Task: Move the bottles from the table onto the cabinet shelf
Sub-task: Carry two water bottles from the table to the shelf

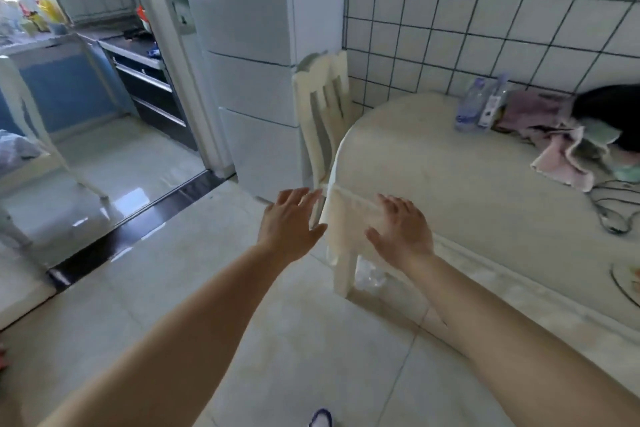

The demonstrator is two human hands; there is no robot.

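Note:
Two clear plastic bottles (479, 107) with bluish labels stand together at the back of the cream table (433, 163), close to the tiled wall. My left hand (289, 224) hovers over the floor just left of the table's corner, fingers spread and holding nothing. My right hand (401, 227) is stretched out over the table's near-left corner, fingers straight and empty. Both hands are well short of the bottles. No cabinet shelf shows in this view.
A cream chair (322, 104) is tucked against the table's left side beside a white fridge (256, 55). Pink and green cloths (561, 149), a black object (609, 111) and a dark cable (613, 208) lie on the table's right. A doorway (104, 87) opens to a kitchen at left.

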